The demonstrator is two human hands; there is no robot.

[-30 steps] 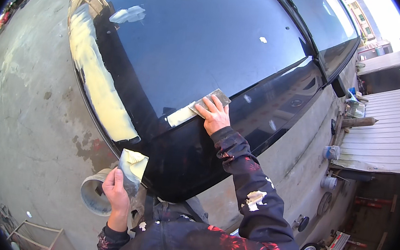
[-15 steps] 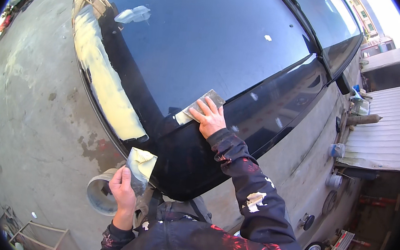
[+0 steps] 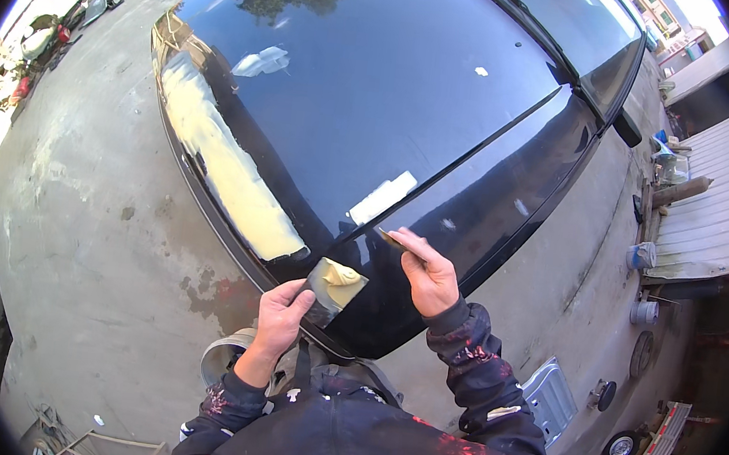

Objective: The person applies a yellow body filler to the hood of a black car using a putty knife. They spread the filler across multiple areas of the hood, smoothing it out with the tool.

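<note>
Left hand (image 3: 281,316) pinches a paste-smeared plate (image 3: 325,310); right hand (image 3: 430,279), fingers nearly straight, holds what seems a scraper (image 3: 391,238).

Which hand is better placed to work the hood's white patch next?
Probably the right hand: it's nearer the white patch, holding a thin tool; the left hand holds a plate bearing paste.

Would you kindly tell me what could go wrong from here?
Cream paste is heaped on the plate in the left hand, so a tilt might drop some onto the dark bodywork.

The white patch lies beside the panel gap, so paste spread there could get into it.

The right hand holds a thin spreader over the bodywork; its edge might scratch the surface.
</note>
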